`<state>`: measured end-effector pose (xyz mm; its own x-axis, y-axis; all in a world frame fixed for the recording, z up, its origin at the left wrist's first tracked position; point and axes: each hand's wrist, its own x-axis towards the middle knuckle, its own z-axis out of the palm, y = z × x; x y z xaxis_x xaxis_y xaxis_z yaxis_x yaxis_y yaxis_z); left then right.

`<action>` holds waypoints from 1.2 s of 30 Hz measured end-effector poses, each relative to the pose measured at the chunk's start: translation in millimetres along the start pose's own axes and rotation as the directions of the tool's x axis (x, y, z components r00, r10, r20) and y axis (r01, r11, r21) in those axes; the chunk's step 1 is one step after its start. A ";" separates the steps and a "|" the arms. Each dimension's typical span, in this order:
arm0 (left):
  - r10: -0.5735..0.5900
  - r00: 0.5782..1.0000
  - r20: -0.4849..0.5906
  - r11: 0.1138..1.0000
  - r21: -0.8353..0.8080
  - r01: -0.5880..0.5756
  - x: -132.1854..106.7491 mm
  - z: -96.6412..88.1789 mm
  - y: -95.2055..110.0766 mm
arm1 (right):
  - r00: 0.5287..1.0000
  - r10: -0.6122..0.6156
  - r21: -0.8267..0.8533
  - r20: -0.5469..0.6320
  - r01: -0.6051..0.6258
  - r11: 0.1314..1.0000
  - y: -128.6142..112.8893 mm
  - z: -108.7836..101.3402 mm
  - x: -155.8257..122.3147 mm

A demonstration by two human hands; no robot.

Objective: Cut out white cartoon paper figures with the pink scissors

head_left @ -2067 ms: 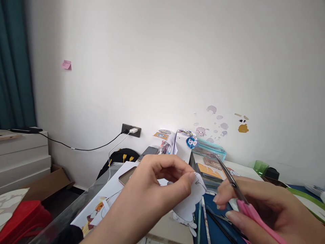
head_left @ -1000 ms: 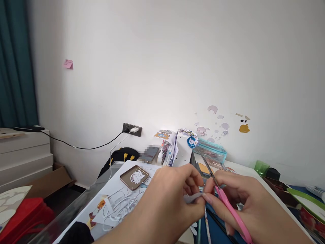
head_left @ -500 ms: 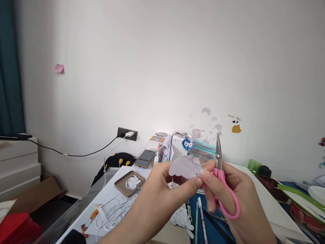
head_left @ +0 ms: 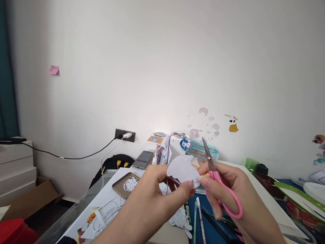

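Observation:
Between the thumb and fingers of my left hand is a pale paper cutout with a wavy edge, its plain whitish face toward me. My right hand holds pink-handled scissors, the handle loop around the fingers and the blades pointing up and to the left, pressed together. The right thumb and fingertips meet the cutout's right edge. Below the hands lie a drawn paper cutout and two slim pens.
A brown tray with a paper cutout, white cords and a phone are on the left. Behind the hands stand a white box and a teal clear pouch. Stickers dot the wall. Bowls sit at right.
The paper cutout has turned in my hands and shows a paler face. The scissors have tilted to the left. The view has shifted slightly right.

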<state>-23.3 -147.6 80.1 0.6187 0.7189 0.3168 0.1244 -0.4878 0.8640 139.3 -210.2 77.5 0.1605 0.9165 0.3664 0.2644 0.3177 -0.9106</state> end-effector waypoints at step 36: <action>0.006 0.993 -0.115 0.984 -0.174 -0.026 14.1 1.2 -15.9 | 0.964 -0.078 -0.294 -0.254 0.000 0.956 -2.6 -13.5 -1.6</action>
<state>-15.6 -130.3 70.3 0.5266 0.7678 0.3649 -0.0288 -0.4129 0.9103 151.2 -215.7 81.8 0.3751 0.7972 0.4731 0.5322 0.2327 -0.8140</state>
